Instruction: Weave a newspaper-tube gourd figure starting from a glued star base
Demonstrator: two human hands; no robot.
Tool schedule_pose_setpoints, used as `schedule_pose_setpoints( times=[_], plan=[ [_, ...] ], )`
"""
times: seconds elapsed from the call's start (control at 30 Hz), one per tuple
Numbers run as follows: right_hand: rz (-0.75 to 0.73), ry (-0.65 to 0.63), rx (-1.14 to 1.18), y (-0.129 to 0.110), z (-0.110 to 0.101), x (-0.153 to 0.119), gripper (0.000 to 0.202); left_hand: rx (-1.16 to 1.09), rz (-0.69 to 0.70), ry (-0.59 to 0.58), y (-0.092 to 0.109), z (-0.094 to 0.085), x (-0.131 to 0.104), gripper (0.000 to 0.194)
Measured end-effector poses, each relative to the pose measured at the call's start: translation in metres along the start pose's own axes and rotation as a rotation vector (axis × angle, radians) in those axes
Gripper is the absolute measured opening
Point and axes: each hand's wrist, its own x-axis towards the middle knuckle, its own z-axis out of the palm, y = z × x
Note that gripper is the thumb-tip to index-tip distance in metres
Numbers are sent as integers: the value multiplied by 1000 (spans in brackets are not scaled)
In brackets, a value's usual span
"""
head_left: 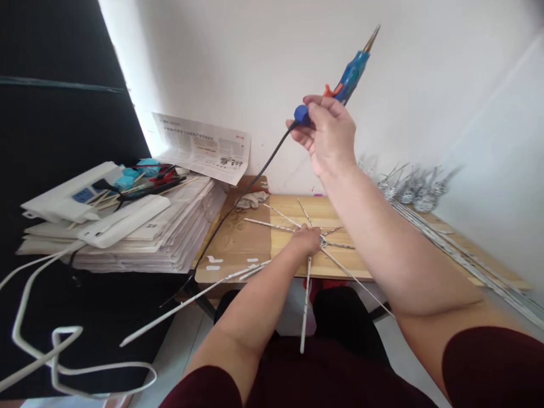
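Raised high in front of the wall, my right hand [334,130] is closed round the rear of a blue hot glue gun [352,76]. The gun's long metal tip points up and right, its orange trigger shows above my fingers, and a black cord [250,184] trails down to the left. Down on the table, my left hand [306,241] presses its fingers on the middle of a star of rolled newspaper tubes [335,262]. The tubes spread outward in several directions, some past the table's front edge. My left fingertips are partly hidden, as is part of the hub.
At left, a tall stack of newspapers [187,226] carries a white power strip [123,221] and small tools. A folded newspaper sheet [204,144] leans on the wall. Long paper tubes [459,249] and several round woven pieces [425,195] lie on the wooden table [284,207] at right.
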Motion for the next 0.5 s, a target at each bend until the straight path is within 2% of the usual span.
schedule_pose_setpoints(
  times=[0.1, 0.17, 0.27, 0.33, 0.4, 0.5],
  plan=[
    [-75, 46, -105, -21, -24, 12, 11, 9, 7, 24, -3, 4, 4, 44],
    [-161, 5, -206, -36, -42, 12, 13, 8, 2, 28, -5, 7, 6, 47],
    [-312, -88, -331, -54, -69, 1, 15, 0, -1, 35, -7, 9, 9, 48],
    [-369, -89, -356, -61, -85, -11, 18, -7, -9, 40, -8, 11, 10, 46],
    [-371, -30, -356, -63, -100, -23, 23, -11, -13, 46, -10, 12, 10, 43],
    [-219, 71, -359, -54, -125, -40, 28, -8, 24, 66, -12, 14, 10, 40]
  ],
)
